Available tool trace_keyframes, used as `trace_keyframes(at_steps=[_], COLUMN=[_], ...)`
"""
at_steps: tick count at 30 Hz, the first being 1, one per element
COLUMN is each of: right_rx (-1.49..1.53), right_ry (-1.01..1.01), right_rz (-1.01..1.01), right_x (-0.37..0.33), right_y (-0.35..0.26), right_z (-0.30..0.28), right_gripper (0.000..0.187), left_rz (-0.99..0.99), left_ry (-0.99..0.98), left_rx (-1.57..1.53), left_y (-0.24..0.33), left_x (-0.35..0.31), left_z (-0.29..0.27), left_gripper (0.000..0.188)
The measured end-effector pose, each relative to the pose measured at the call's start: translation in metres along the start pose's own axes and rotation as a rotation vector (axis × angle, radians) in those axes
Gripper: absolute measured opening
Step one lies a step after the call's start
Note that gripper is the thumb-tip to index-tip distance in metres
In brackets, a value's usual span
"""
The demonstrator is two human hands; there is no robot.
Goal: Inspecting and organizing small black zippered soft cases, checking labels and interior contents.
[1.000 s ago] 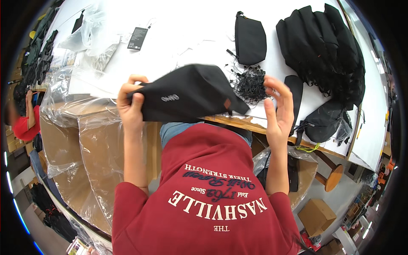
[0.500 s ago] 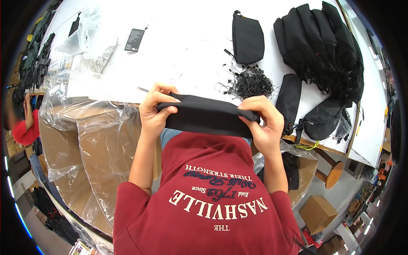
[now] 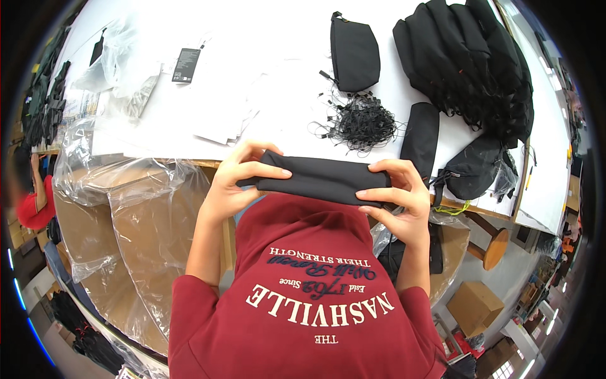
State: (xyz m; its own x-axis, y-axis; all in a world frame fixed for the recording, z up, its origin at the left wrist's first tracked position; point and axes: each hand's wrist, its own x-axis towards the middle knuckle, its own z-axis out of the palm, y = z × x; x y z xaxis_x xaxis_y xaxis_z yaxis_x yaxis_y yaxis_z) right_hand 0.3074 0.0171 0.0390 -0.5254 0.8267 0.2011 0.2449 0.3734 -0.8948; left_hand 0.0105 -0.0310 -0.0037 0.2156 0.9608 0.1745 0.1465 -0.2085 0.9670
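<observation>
in the head view, the left hand [image 3: 235,182] is partly closed, gripping one end of a long black fabric pouch [image 3: 323,179]; the right hand [image 3: 405,194], fingers bent, grips the other end, so the pouch spans between them. ahead of the right hand lies a tangle of black cords [image 3: 362,124], with a flat black bag [image 3: 355,55] beyond; ahead of the left, a dark tag [image 3: 186,66].

Heaped black bags [image 3: 461,57], a white worktable [image 3: 252,38] and cardboard boxes [image 3: 475,308] show a workshop.
</observation>
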Motion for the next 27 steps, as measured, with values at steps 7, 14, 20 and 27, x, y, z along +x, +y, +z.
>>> trace_keyframes(at_steps=[7,14,20,27], right_rx=[-0.356,-0.891,-0.917,-0.534], right_ry=[0.314,0.719,0.61,-0.014], right_rz=[0.079,0.303,0.318,0.286], right_x=[-0.03,-0.05,-0.042,0.014], right_y=[-0.008,0.031,0.045,0.047], right_z=[-0.044,-0.038,-0.015,0.036], right_gripper=[0.029,0.023,0.02,0.012], left_rz=[-0.152,-0.401,-0.537,-0.446], left_ry=[0.13,0.506,0.469,0.557], left_rx=[0.303,1.088,0.785,0.803], left_y=[0.007,-0.06,-0.07,-0.052], left_x=[0.007,-0.001,0.004,0.004], left_z=[-0.013,-0.057,-0.057,-0.054], left_gripper=[0.044,0.082,0.089,0.079])
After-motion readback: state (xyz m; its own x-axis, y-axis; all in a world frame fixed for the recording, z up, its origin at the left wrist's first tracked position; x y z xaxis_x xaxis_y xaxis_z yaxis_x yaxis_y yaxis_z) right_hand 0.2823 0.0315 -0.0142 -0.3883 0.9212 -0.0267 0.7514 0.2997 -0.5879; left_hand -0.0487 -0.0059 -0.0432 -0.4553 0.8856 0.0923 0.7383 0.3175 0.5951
